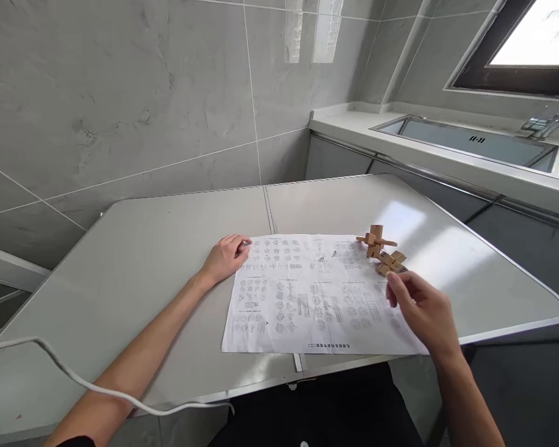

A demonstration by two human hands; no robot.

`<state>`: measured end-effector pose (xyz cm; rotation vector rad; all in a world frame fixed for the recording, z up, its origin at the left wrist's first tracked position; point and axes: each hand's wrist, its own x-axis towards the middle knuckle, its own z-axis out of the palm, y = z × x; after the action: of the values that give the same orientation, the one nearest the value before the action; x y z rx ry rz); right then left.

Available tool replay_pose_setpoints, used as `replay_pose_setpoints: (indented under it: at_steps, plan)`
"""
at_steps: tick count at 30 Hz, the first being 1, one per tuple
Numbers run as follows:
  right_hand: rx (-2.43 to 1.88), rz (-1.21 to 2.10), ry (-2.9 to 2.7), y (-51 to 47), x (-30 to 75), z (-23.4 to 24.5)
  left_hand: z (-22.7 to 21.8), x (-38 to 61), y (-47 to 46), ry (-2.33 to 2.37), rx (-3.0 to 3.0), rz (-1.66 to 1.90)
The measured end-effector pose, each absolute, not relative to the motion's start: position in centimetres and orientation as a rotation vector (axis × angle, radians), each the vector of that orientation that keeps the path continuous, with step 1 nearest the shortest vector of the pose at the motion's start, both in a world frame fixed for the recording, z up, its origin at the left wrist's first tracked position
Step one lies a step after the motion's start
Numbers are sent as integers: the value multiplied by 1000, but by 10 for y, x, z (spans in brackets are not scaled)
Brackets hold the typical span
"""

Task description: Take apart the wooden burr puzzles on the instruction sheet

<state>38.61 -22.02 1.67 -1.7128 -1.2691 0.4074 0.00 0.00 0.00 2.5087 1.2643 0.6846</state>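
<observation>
The left hand [223, 257] lies flat on the top left corner of the paper sheet [307, 298], holding nothing. The right hand [422, 310] hangs half open and empty by the sheet's right edge, just beside the loose wooden pieces [390, 262]. The wooden puzzle [375, 241] stands at the sheet's top right corner. A bump from the fingers could tip it over.

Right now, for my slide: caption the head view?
Left hand rests on printed sheet; right hand hovers beside wooden puzzle pieces.

Small print, covered corner
Too small to read across the paper sheet [307, 298]; near right corner hidden under the right hand [423, 313].
</observation>
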Motion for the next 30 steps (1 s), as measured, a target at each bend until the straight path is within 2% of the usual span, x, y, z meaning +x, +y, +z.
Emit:
replay_pose_setpoints:
  at_steps: [5, 7, 13, 18, 24, 28, 30]
  plan:
    - [-1829, 8, -1157, -187, 416, 22, 0, -1, 0, 1260, 2502, 687]
    - [-1853, -52, -1182, -172, 430, 17, 0, -1, 0, 1263, 2499, 685]
    - [-2145, 62, -1315, -137, 453, 1, 3, 0, -2, 1271, 2490, 682]
    - [-2217, 166, -1299, -123, 453, 3, 5, 1, -3, 1274, 2484, 682]
    - [-1984, 149, -1409, -113, 433, 17, 4, 0, -3, 1273, 2481, 683]
    - [-1773, -23, -1564, -105, 410, 26, 3, -2, -2, 1267, 2483, 684]
    - [-1649, 21, -1626, -99, 397, 30, 3, -2, -2, 1263, 2485, 684]
